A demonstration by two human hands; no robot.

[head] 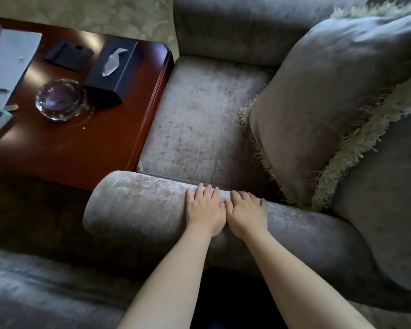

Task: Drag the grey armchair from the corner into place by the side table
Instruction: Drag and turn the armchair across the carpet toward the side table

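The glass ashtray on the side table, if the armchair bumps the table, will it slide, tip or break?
The ashtray looks thick, low and wide, so it probably would not tip. The side table has a polished top, so a hard knock might make it slide a little. It sits well in from the edge beside the tissue box, so a fall seems unlikely.

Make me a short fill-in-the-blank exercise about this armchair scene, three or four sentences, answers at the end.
1. Both hands, the left hand and the right hand, rest side by side on the near ____ of the grey armchair.
2. A fringed ____ leans against the chair's back.
3. On the side table, a dark tissue box stands beside a round ____ ashtray.
4. The front edge of the chair's seat lies against the ____.

Answers: armrest; cushion; glass; side table
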